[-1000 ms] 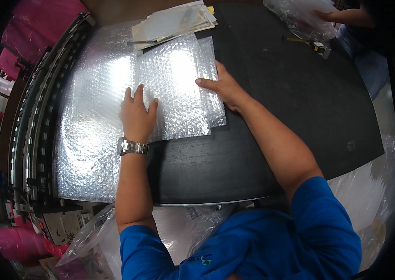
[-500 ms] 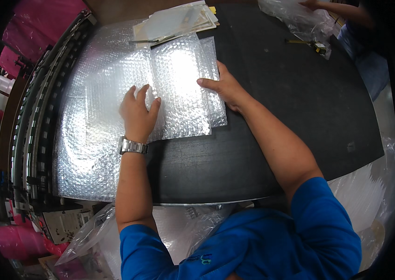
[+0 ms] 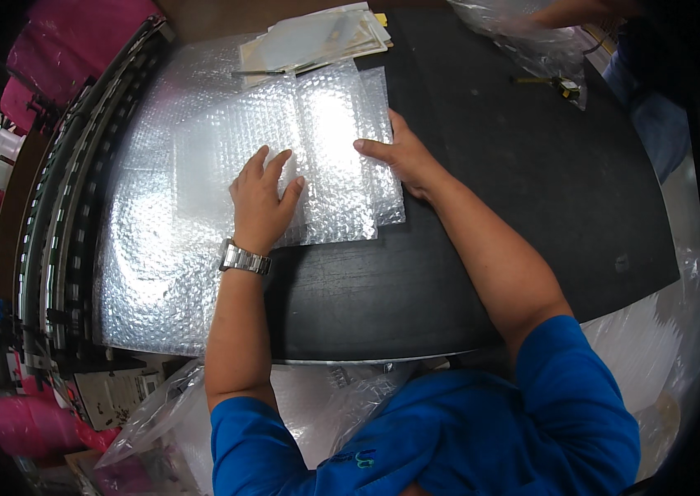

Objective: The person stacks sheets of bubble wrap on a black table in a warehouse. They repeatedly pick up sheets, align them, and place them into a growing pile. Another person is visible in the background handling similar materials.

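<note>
Overlapping bubble wrap sheets (image 3: 329, 157) lie on the black tabletop in front of me, shining under the light. At their right edge my right hand (image 3: 409, 157) grips them, thumb on top and the other fingers hidden beneath. My left hand (image 3: 267, 202), with a metal watch (image 3: 244, 258) at the wrist, rests on the left part of the sheets with its fingers spread. Under these and further left spreads a larger bubble wrap sheet (image 3: 139, 281) reaching the table's near edge.
A stack of flat pale sheets (image 3: 308, 41) lies at the far side, with a thin pen-like tool (image 3: 260, 73) by it. A tape measure (image 3: 566, 88) and clear plastic film (image 3: 515, 33) are at far right, beside another person's arm (image 3: 590, 11). Machine rollers (image 3: 60, 207) line the left.
My left hand has slid right across the bubble wrap, and the sheet under it has shifted right too. My right hand has barely moved. The other person's hand has moved left over the film.
</note>
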`<state>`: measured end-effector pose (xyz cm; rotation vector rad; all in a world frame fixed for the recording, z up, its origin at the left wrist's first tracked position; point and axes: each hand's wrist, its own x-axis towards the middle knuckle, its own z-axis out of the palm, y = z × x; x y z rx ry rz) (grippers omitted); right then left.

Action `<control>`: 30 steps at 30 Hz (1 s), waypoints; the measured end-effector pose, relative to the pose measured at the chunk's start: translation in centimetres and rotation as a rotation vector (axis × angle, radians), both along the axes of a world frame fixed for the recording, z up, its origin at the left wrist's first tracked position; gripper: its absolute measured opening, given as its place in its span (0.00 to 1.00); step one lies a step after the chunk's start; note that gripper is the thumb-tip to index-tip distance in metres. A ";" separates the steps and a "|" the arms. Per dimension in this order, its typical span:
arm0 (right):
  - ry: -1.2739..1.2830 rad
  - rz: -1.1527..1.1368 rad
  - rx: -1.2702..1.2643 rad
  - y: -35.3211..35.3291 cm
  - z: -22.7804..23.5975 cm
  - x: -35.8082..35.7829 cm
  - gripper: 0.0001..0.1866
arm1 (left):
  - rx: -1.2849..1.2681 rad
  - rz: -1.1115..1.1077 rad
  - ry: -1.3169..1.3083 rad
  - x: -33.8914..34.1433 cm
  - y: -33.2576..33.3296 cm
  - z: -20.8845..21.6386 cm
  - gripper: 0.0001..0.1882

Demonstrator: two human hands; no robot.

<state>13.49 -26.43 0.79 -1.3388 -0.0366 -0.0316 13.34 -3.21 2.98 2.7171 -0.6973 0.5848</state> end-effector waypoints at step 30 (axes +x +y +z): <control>-0.037 -0.016 -0.003 0.1 -0.3 0.2 0.43 | -0.101 -0.159 -0.168 -0.2 -2.0 -0.3 0.10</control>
